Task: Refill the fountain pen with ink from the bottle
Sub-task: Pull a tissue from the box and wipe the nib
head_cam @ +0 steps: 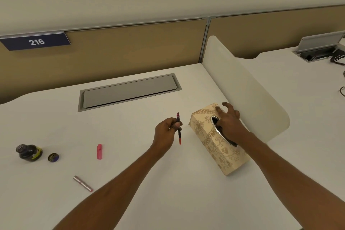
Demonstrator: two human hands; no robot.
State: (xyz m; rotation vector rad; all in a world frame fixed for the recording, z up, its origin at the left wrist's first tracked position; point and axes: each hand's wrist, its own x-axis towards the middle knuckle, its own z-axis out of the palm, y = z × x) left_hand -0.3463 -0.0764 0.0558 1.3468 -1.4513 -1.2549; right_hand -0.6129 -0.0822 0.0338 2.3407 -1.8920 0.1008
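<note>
Your tissue box (214,144) is cream under a tan, scrolling leaf-and-flower print, with a silver rim round its dark oval opening. Just left of the box, your fountain pen (179,130) runs black, with a magenta band near the tip and a red bottom end. Further left of the box there's a pink cap (99,151) on the white desk (130,136). Left of the box and nearer you is a metallic rose-pink barrel (83,183). Far left of the box, the ink bottle (29,152) looks near-black with a yellow-green label. A little closer to the box, the lid (53,157) shows a gold edge and purple inside. Behind the box you've got a grey hatch (128,91), a tan partition (130,46) and a navy sign (36,42) with white digits. Right of the box stands a frosted white divider (242,84).
</note>
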